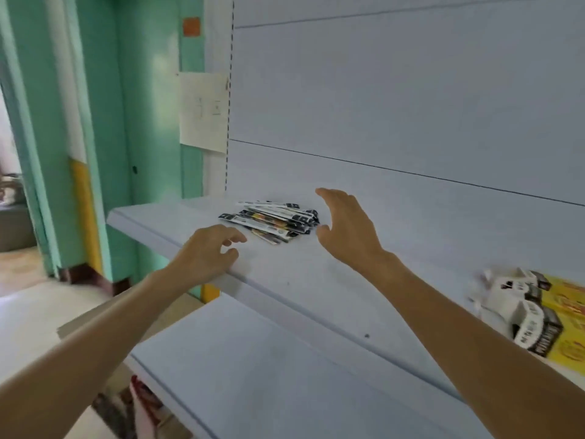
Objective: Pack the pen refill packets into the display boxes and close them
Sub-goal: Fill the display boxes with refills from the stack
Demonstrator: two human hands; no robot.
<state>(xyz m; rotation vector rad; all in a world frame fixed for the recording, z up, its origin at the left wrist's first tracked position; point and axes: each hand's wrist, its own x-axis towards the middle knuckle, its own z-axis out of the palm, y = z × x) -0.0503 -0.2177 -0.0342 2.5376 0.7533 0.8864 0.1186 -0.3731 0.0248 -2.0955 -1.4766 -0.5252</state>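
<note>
Nearest the camera, a lower shelf (253, 375) lies below both bare forearms. Above it, the left hand (205, 251) hovers over the front edge of the upper shelf (300, 280), fingers loosely curled and holding nothing. The right hand (345, 226) is a little farther in, fingers spread and empty, thumb pointing toward the left hand. The pile of pen refill packets (272, 221) lies on the shelf between the two hands, just beyond the left fingertips and just beside the right thumb. Well to the right of the right hand, and nearer, blurred black-and-white display boxes (522, 312) lie by something yellow (566, 315). Beyond the hands rises the pale back panel (411, 106).
</note>
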